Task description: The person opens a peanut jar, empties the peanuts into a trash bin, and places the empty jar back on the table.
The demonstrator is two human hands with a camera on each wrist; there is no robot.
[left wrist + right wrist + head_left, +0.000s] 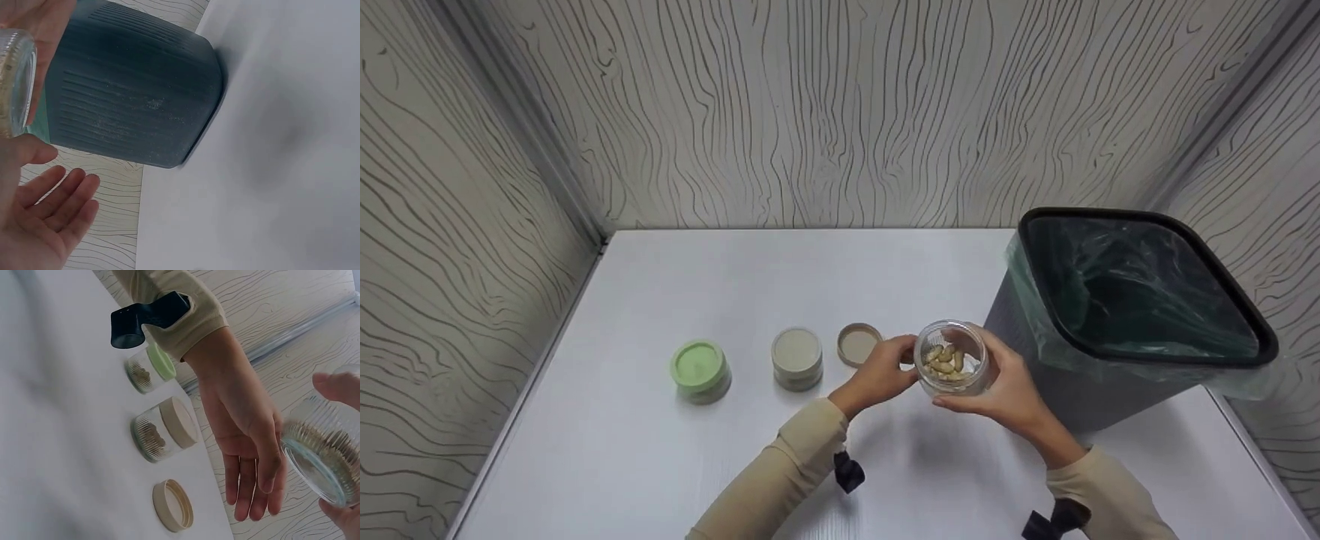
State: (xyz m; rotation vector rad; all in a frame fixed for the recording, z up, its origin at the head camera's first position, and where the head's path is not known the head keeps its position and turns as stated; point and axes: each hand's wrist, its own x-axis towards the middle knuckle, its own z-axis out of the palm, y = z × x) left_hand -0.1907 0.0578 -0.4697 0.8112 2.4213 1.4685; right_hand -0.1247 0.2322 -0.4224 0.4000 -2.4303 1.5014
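Observation:
My right hand (pixel 1009 386) grips an uncovered ribbed glass jar (pixel 323 444), thumb and fingers round its sides. Peanuts in their shells (pixel 943 361) lie inside the jar, which is raised above the white table with its mouth toward the head camera. Close at the jar's left side is my left hand (pixel 883 373), its fingers loosely extended and holding nothing, as the right wrist view shows. A beige lid (pixel 859 345) lies with its hollow side up on the table, just beyond the left hand.
Two lidded glass jars stand to the left, one with a beige lid (pixel 797 350), the other with a green lid (pixel 697 364); both have brownish contents. At right is a grey bin (pixel 135 90) with a black rim and translucent liner (pixel 1035 300). Wood-patterned panels (pixel 810 112) surround the table.

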